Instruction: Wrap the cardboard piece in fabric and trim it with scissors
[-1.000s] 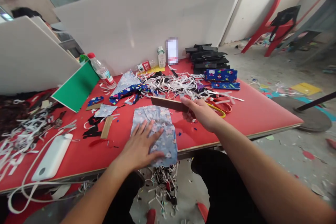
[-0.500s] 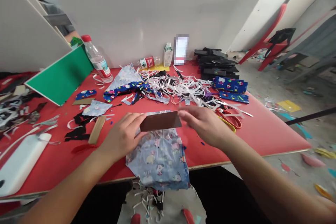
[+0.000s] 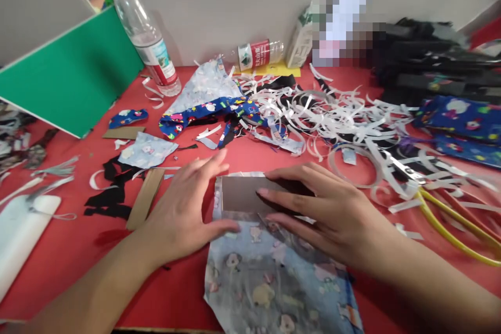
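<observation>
A dark brown rectangular card [image 3: 242,195] lies flat on the upper end of a light-blue cloth [image 3: 254,271] printed with cartoon dogs. The cloth hangs towards the table's front edge. My right hand [image 3: 332,209] rests over the card's right part, fingers stretched out and pressing it lightly; they hide that end. My left hand [image 3: 183,203] is at the card's left side, thumb and fingers apart, the thumb tip by the cloth near the card's lower left corner. Neither hand is wrapped around anything.
White and black trimmings [image 3: 313,109] heap behind the hands. Yellow-handled scissors [image 3: 450,227] lie at right beside folded blue cloth pieces [image 3: 465,120]. A red-capped bottle [image 3: 151,52] stands by a green board [image 3: 74,73]. A cardboard strip [image 3: 145,198] is left of my left hand.
The card went from being held tilted above the cloth to lying on it. My left hand let go and opened; my right hand came down onto the card. The view moved closer.
</observation>
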`<state>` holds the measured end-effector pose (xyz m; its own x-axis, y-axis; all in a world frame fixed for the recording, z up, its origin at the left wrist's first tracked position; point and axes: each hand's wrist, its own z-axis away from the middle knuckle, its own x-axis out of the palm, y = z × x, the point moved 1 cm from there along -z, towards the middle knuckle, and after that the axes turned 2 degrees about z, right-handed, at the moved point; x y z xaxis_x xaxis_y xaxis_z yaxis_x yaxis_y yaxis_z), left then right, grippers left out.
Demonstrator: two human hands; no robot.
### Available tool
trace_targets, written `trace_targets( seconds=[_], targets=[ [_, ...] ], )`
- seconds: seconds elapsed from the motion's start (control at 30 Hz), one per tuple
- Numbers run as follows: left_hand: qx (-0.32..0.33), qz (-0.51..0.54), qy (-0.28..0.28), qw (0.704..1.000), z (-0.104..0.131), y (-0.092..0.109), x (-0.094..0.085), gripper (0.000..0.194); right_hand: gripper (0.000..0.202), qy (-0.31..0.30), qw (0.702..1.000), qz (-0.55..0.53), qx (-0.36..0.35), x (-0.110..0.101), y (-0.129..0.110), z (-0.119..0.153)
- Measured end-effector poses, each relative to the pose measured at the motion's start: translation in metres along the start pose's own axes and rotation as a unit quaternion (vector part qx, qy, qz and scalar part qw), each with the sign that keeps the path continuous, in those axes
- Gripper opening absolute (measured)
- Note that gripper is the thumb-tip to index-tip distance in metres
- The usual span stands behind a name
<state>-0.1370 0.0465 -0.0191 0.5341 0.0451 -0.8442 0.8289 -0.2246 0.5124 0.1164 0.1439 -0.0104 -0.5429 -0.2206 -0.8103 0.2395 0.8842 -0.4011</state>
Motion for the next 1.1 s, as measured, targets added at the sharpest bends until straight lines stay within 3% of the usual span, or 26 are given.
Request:
trace_targets(
  seconds=[0.07,0.17,0.3,0.43,0.6,1.1],
  targets=[
    [-0.033,-0.004,-0.021,0.999,0.002,-0.004,0.002,0.123,0.027,-0.001,0.999,-0.04,0.027,0.007,0.001,0.001],
    [-0.053,-0.02,-0.037,0.998,0.004,-0.005,0.005,0.131,0.027,0.005,0.996,-0.067,0.051,0.016,0.003,0.003],
    [-0.062,-0.075,-0.037,0.995,0.006,-0.006,0.008,0.125,0.025,0.004,0.996,-0.066,0.067,0.023,0.006,0.006],
    [-0.04,-0.118,-0.003,0.992,0.009,-0.007,0.007,0.119,0.024,0.001,0.995,-0.065,0.07,0.025,0.009,0.007],
    [0.001,-0.168,-0.015,0.986,0.01,-0.006,0.006,0.092,0.025,0.008,0.997,-0.058,0.06,0.026,0.01,0.009],
    [-0.005,-0.228,0.007,0.974,0.009,-0.007,0.006,0.1,0.023,-0.002,0.998,-0.039,0.048,0.026,0.008,0.009]
  ],
)
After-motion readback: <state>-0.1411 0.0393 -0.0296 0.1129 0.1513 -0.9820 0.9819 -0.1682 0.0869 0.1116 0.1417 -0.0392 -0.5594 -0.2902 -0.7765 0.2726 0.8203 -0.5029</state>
